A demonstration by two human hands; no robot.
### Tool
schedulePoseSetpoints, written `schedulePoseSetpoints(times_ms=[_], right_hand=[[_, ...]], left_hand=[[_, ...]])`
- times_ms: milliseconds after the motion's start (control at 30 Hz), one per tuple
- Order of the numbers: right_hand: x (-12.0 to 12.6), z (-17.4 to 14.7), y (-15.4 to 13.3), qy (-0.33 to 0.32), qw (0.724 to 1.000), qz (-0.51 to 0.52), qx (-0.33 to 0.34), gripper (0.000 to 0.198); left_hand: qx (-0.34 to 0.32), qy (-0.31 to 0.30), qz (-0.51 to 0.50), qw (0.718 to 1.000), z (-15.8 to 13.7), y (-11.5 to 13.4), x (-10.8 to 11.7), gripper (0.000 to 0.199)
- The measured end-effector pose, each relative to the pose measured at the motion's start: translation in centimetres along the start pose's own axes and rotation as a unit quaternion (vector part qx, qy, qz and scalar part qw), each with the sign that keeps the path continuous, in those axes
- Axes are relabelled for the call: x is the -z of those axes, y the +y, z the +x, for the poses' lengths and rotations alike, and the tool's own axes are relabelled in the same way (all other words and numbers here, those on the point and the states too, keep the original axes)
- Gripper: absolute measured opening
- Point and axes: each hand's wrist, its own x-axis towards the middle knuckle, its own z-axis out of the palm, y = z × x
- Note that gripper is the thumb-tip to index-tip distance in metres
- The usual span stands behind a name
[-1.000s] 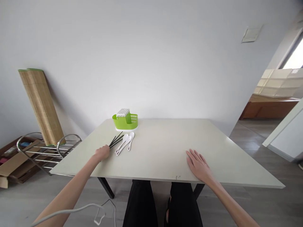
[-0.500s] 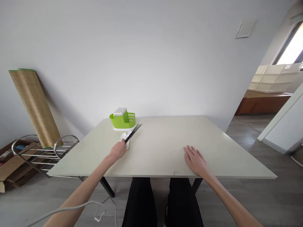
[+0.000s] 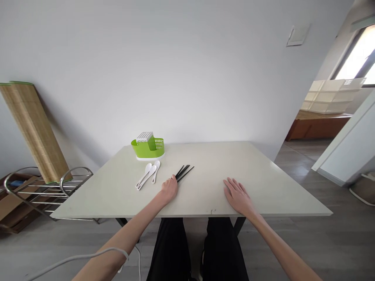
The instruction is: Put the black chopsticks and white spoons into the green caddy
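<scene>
My left hand (image 3: 169, 189) is closed around the near ends of several black chopsticks (image 3: 183, 171), low over the table's middle. Their far ends fan out away from me. To the left of that hand lie white spoons: one on the left (image 3: 144, 174), one in the middle (image 3: 147, 177) and one on the right (image 3: 156, 171). Behind the spoons stands a green utensil caddy (image 3: 148, 148) with a white slotted top and white base. My right hand (image 3: 238, 196) rests palm down on the table, fingers stretched out, holding nothing.
The pale table (image 3: 216, 156) backs onto a white wall. A rolled bamboo mat (image 3: 35, 132) leans at the left above a metal rack (image 3: 38, 197). A white cable (image 3: 76, 257) passes near my left forearm.
My left hand has moved right with the chopsticks, from over the spoons to the table's middle. The chopsticks are now lower and fanned out. My right hand stays flat on the table.
</scene>
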Motion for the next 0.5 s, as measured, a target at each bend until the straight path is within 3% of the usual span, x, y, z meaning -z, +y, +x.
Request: schedulePoseSetpoints(times_ms=[200,333,500], right_hand=[[0.2,-0.1,0.0,-0.004,1.000,0.003,-0.001,0.067],[0.2,-0.1,0.0,-0.002,1.000,0.004,-0.001,0.067],[0.4,-0.1,-0.1,0.000,1.000,0.006,-0.003,0.066]], left_hand=[[-0.021,0.013,0.007,1.000,0.3,0.7,0.3,0.035],[-0.040,0.030,0.010,0.999,-0.3,0.4,1.1,0.044],[-0.003,0.118,0.003,0.993,-0.5,-3.7,2.6,0.055]])
